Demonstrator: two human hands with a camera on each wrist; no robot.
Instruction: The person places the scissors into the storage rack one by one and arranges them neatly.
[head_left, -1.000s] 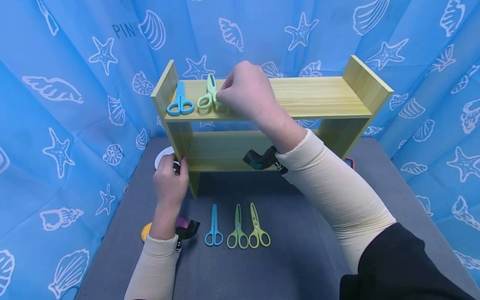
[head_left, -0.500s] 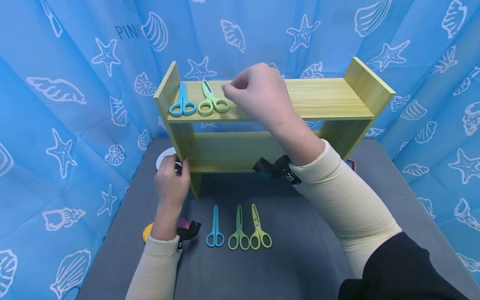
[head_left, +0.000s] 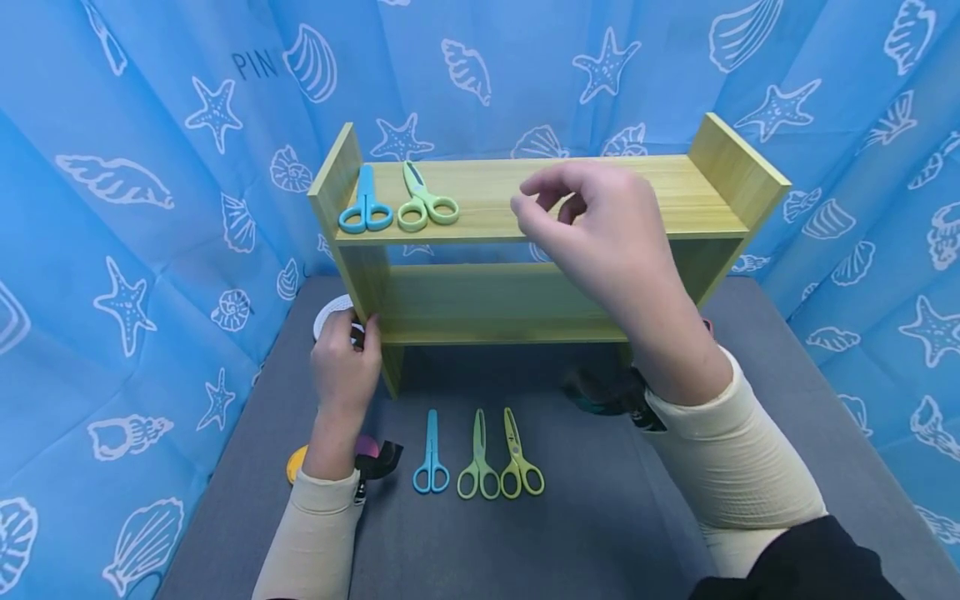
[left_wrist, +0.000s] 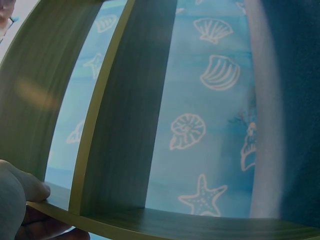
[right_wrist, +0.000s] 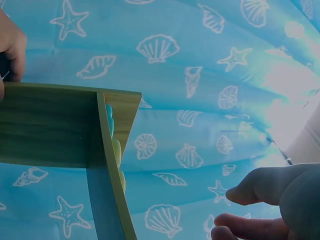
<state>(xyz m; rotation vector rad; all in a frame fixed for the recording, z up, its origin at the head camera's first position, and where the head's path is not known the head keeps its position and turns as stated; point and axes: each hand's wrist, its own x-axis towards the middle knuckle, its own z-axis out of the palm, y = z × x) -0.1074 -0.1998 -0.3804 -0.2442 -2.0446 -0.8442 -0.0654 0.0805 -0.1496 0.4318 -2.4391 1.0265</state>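
My left hand (head_left: pixel 345 362) grips the left side panel of a wooden shelf (head_left: pixel 495 304), the thumb on the inner face and the fingers outside, as the left wrist view also shows. In front of the shelf's upper board my right hand (head_left: pixel 607 221) hangs in the air, fingers loosely bent, thumb and fingertips apart in the right wrist view, nothing between them. On the upper board's left end lie blue scissors (head_left: pixel 365 204) and, beside them, light green scissors (head_left: pixel 424 200). Blue scissors (head_left: pixel 431 454), green scissors (head_left: pixel 478 458) and yellow-green scissors (head_left: pixel 517 458) lie in a row on the table.
A white round thing (head_left: pixel 330 312) is partly hidden behind the left hand. Orange (head_left: pixel 296 463) and purple (head_left: pixel 366 447) round things lie by the left forearm. The shelf stands on a grey table (head_left: pixel 600 517) before a blue shell-print curtain (head_left: pixel 510 75).
My right hand has let go of the light green scissors, which now lie tilted on the upper board, and has moved right and toward me. The left hand keeps its grip.
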